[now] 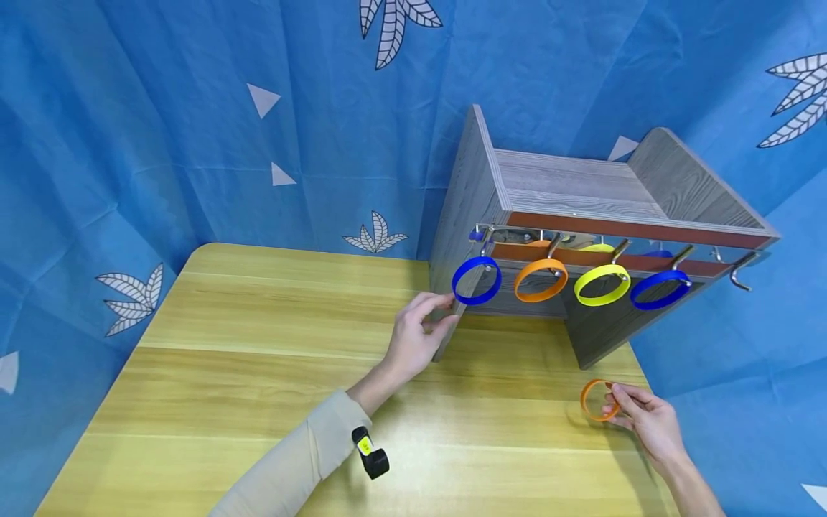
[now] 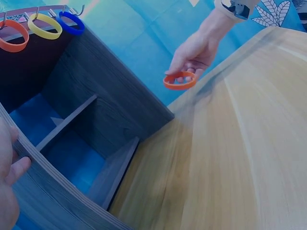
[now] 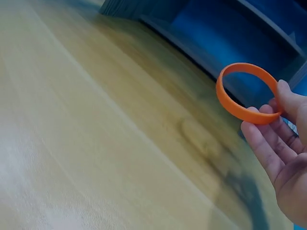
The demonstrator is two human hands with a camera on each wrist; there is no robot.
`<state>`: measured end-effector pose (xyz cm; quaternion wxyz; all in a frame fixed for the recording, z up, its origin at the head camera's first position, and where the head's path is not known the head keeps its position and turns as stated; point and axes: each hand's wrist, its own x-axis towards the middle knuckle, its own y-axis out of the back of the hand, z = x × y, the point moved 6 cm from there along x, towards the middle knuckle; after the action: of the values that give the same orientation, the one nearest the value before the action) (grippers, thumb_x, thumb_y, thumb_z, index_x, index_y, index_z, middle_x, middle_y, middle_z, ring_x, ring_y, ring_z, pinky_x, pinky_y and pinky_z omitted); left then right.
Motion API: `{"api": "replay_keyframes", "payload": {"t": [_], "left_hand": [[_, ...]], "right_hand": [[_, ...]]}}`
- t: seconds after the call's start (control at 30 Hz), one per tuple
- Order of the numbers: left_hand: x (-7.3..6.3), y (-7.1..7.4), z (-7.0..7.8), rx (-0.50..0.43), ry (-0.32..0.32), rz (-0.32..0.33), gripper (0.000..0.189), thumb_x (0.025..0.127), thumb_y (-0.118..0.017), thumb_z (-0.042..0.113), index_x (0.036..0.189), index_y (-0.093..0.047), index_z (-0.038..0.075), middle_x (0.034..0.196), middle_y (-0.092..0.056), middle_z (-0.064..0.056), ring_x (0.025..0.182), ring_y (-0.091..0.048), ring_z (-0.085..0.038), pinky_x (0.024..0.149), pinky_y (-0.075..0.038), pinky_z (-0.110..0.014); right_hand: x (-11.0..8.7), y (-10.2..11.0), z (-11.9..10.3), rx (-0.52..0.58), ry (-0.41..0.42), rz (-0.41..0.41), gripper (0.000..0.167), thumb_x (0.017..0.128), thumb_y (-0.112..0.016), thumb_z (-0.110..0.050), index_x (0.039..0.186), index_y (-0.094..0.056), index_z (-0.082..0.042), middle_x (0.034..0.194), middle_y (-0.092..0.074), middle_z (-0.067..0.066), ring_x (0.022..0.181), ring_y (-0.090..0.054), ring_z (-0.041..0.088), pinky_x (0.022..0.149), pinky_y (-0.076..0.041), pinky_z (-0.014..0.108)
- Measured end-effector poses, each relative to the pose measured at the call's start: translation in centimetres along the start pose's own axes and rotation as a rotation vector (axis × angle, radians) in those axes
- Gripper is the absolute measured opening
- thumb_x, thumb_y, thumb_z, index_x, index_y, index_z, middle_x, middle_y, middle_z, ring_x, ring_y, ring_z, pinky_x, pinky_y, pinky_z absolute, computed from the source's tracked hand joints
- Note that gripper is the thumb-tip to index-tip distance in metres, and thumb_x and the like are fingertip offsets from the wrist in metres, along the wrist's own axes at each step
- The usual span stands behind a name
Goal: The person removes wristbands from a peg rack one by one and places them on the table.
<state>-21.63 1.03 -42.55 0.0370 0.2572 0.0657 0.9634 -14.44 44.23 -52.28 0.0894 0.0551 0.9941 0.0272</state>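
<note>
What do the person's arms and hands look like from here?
The left hand and right hand wear no gloves. On the left is a beige long sleeve, with a small black device bearing a yellow label beside it. Behind the right hand, a pale cuff or strap is partly cropped.

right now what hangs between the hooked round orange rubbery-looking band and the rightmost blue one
A round yellow rubbery-looking band hangs there from a metal hook, seen in the head view.

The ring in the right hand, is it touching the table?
No, the right wrist view shows the orange ring held above the table, its shadow apart.
</note>
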Motion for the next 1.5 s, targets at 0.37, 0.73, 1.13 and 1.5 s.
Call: {"api": "replay_keyframes", "payload": {"t": [0.37,0.73,1.13,1.5], "left_hand": [[0.0,0.0,0.0,-0.003,-0.013,0.003,0.033,0.094,-0.075,-0.001,0.126,-0.07,-0.004,0.12,-0.071,-0.02,0.111,-0.071,-0.036,0.085,-0.07,-0.035],[0.0,0.0,0.0,-0.01,-0.023,0.008,0.033,0.094,-0.075,-0.002,0.127,-0.07,-0.003,0.12,-0.07,-0.02,0.111,-0.071,-0.036,0.085,-0.07,-0.037],[0.0,-0.1,0.0,-0.005,-0.01,0.007,0.034,0.093,-0.076,-0.002,0.127,-0.07,-0.003,0.12,-0.07,-0.019,0.112,-0.071,-0.035,0.085,-0.068,-0.022],[0.0,-0.1,-0.1,-0.009,-0.009,0.009,0.033,0.094,-0.075,-0.002,0.126,-0.07,-0.004,0.12,-0.07,-0.02,0.111,-0.072,-0.036,0.085,-0.07,-0.036]], "right_hand": [[0.6,0.0,1.3,-0.008,0.0,-0.041,0.017,0.107,-0.063,-0.013,0.111,-0.079,-0.017,0.092,-0.08,-0.003,0.081,-0.077,0.011,0.074,-0.07,0.029],[1.5,-0.1,2.2,-0.061,-0.059,-0.091,0.018,0.108,-0.061,-0.014,0.11,-0.078,-0.022,0.095,-0.08,-0.007,0.086,-0.077,0.007,0.079,-0.07,0.027],[2.1,0.3,2.9,-0.082,-0.11,-0.087,0.019,0.108,-0.061,-0.016,0.107,-0.077,-0.027,0.095,-0.078,-0.01,0.085,-0.076,0.005,0.079,-0.069,0.024],[2.2,0.3,3.1,-0.155,-0.168,-0.106,0.012,0.107,-0.064,-0.02,0.113,-0.073,-0.025,0.097,-0.08,-0.014,0.091,-0.076,0.002,0.082,-0.069,0.023]]}}
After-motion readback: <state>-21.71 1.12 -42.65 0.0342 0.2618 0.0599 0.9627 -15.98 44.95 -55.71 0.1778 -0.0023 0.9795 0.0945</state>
